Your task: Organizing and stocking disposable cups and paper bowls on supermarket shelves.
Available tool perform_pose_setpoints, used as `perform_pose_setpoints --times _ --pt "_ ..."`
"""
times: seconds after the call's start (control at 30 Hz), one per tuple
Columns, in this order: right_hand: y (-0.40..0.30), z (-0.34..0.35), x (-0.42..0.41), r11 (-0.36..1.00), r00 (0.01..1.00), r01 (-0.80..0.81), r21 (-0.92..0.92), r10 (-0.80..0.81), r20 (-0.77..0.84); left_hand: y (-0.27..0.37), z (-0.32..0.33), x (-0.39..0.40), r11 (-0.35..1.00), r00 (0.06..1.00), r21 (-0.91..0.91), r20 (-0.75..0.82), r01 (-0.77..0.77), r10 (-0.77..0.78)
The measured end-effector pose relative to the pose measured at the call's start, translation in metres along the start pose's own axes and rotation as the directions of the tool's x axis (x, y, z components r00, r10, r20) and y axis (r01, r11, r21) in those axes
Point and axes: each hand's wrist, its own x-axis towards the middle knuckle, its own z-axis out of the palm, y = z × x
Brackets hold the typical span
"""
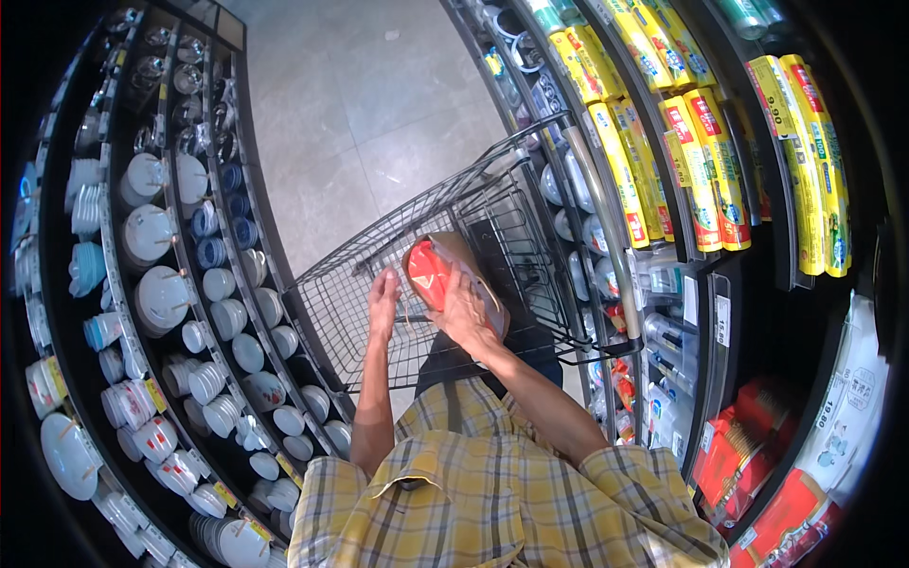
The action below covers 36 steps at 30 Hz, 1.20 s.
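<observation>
Before me a brown paper bag [461,248] is over the wire shopping cart [341,298]. A shiny red package [430,273] shows in the bag's mouth. My right hand [463,305] lies across the package and the bag's edge, with its thumb on the near left side and its fingers over the top. My left hand [384,298] is raised just left of the package, apart from it, holding nothing I can see. A thin cord hangs between the two hands near the bag. What else the bag holds is hidden.
Shelves of stacked bowls and plates [162,298] run along the left. On the right, shelves carry yellow Glad boxes [703,170] and red packs [738,447]. The cart's handle [603,213] is close to the right shelf. Grey tiled floor [369,92] stretches beyond the cart.
</observation>
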Motion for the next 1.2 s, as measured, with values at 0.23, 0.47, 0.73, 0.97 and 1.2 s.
perform_pose_setpoints --times 0.23,0.47,0.73,0.97,1.2 --pt "0.036 -0.045 -0.071 0.942 0.93 0.31 0.125 -0.274 -0.243 -0.071 -0.035 -0.019 0.99 0.993 -0.137 -0.113 0.018 -0.034" --pt "0.133 -0.064 -0.171 0.864 0.938 0.101 0.493 0.082 -0.337 -0.107 -0.044 -0.052 0.99 0.991 -0.048 -0.018 0.133 -0.134" --pt "0.354 0.067 -0.309 0.662 0.748 -0.457 0.594 0.647 -0.146 -0.055 -0.024 -0.066 0.985 0.983 -0.097 -0.129 -0.144 0.131" --pt "0.453 0.243 -0.452 0.071 0.678 -0.489 0.87 0.659 0.327 -0.013 0.043 -0.084 0.873 0.883 0.181 -0.045 -0.453 0.467" --pt "0.356 0.226 -0.435 0.112 0.578 -0.348 0.931 0.807 0.119 -0.068 0.041 -0.001 0.509 0.743 0.603 0.226 -0.614 0.63"
